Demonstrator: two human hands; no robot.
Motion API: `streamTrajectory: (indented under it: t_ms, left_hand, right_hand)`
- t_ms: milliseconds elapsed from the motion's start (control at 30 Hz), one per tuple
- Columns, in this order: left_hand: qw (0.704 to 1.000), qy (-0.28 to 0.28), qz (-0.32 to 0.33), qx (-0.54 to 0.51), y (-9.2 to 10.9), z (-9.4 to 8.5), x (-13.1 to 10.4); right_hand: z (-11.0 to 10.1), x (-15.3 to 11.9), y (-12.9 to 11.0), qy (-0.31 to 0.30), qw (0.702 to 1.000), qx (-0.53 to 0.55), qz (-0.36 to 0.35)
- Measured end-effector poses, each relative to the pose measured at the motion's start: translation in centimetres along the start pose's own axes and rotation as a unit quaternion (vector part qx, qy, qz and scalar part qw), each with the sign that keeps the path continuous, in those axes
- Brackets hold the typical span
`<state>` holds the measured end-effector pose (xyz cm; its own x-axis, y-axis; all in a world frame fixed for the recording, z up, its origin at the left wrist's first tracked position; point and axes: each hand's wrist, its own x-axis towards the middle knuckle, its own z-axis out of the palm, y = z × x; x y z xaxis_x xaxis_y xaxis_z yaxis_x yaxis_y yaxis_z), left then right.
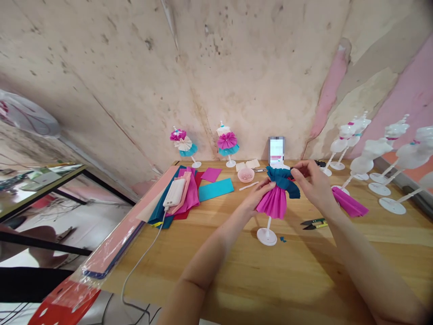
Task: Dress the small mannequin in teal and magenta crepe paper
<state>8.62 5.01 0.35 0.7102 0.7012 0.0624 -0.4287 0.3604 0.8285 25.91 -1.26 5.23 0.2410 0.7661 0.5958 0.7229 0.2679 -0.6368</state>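
In front of me a small white mannequin stand wears a pleated magenta crepe paper skirt. A dark teal crepe paper strip is gathered around its upper body, one end hanging loose at the right. My left hand is closed on the skirt at waist height, thumb at the edge of the teal paper. From the other side my right hand pinches the teal strip between thumb and fingers. Below lie green-and-yellow thread snips and small teal scraps.
Two dressed mannequins stand along the wall, left of a propped phone. A pink bowl holds small beads. Folded crepe paper and a cabled power bank lie left. Several bare mannequins and a magenta roll are right.
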Motion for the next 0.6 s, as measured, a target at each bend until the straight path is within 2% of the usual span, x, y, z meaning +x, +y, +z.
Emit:
streamTrajectory:
  t_ms: [133, 233, 300, 367, 400, 433, 500, 567, 600]
  left_hand:
    - [1.0, 0.025, 0.006, -0.006, 0.0, 0.1, -0.2]
    - [0.999, 0.032, 0.032, -0.012, -0.1, 0.2, 0.0]
    - [0.998, 0.034, 0.049, 0.006, -0.2, 0.3, 0.1]
    - [0.995, 0.045, 0.076, 0.036, -0.3, 0.6, 0.1]
    - [0.993, 0.051, 0.095, 0.051, -0.3, 0.8, 0.1]
    - [0.99, 0.057, 0.113, 0.066, -0.3, 1.0, 0.1]
    - [0.984, 0.064, 0.14, 0.092, -0.4, 1.5, -0.1]
    - [0.981, 0.06, 0.149, 0.113, -0.4, 1.8, -0.4]
    - [0.98, 0.056, 0.148, 0.121, -0.5, 1.9, -0.5]
  right_hand:
    - [0.2, 0.1, 1.7, -0.099, 0.995, 0.029, 0.006]
    - [0.5, 0.0, 2.0, -0.126, 0.986, 0.111, 0.019]
    - [0.4, -0.1, 1.2, -0.094, 0.99, 0.1, 0.003]
    - [0.2, -0.3, -0.2, 0.021, 0.998, 0.021, -0.047]
    - [0.0, -0.4, -1.1, 0.07, 0.993, -0.022, -0.087]
    - [-0.2, -0.6, -1.9, 0.078, 0.986, -0.054, -0.14]
    - [-0.4, -0.9, -3.3, 0.042, 0.97, -0.1, -0.219]
    - [-0.4, -1.2, -3.9, 0.023, 0.962, -0.118, -0.246]
    - [-0.3, -1.3, -4.0, 0.032, 0.962, -0.118, -0.243]
